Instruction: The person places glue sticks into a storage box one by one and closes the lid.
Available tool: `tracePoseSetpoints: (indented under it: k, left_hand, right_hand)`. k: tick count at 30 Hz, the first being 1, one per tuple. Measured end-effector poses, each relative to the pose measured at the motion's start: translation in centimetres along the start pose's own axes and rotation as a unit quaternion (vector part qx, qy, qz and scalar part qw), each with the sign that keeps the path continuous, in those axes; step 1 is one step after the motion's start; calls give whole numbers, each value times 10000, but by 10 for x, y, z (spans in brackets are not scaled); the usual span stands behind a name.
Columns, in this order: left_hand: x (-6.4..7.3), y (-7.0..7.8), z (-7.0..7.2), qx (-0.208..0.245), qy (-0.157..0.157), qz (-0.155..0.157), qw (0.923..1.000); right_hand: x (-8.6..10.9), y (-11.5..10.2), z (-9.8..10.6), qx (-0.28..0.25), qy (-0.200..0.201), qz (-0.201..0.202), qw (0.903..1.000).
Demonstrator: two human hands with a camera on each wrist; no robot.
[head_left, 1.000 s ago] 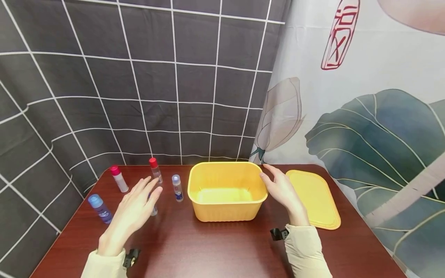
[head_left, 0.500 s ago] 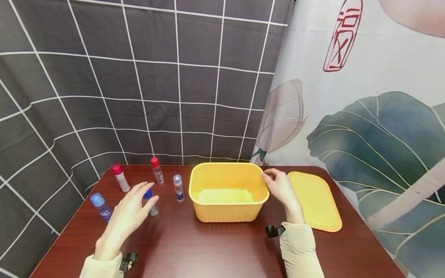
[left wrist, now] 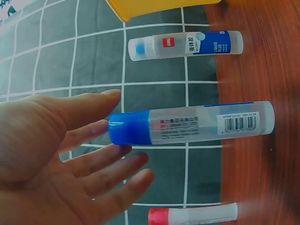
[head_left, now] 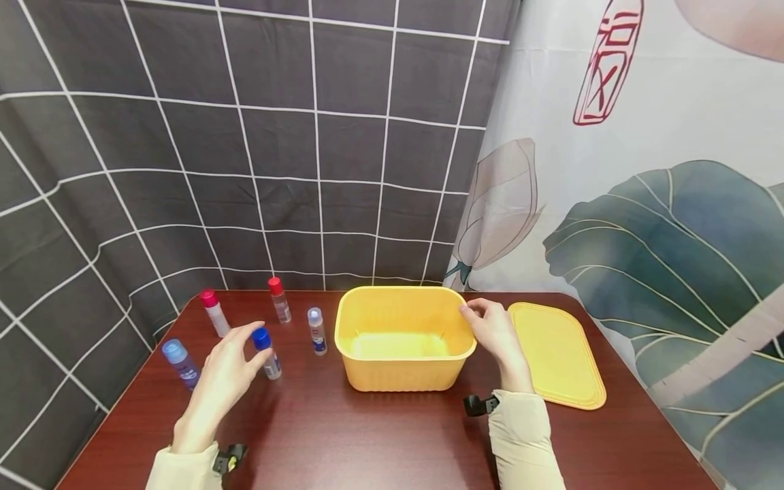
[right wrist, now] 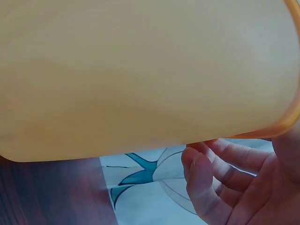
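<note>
Left hand has drawn in round blue-capped bottle, loose, ungrasping; right hand at yellow box, grip unclear.

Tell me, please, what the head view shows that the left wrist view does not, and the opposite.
Only the head view: the yellow lid, the right hand, the light-blue-capped bottle. Only the left wrist view: a readable barcode on the dark-blue-capped bottle. Both: that bottle, the left hand and the yellow box, cut off in the wrist view.

Dark gridded curtain, white lotus-print curtain, reddish-brown wooden table
</note>
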State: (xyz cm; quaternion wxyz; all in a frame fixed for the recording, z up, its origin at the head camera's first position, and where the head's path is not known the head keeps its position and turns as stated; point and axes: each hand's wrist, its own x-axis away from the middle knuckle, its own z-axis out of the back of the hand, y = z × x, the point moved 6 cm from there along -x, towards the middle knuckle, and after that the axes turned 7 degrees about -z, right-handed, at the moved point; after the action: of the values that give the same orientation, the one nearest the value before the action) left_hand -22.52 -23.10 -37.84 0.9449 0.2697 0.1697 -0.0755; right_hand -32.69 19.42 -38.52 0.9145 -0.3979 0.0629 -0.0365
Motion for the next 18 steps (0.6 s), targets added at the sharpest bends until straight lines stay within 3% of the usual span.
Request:
tracePoseSetpoints:
  k: [18]
  left_hand:
    - [-2,-15,-6,532,68,324,9980]
  right_hand:
    - [1,2,0,-171,38,-85,9998]
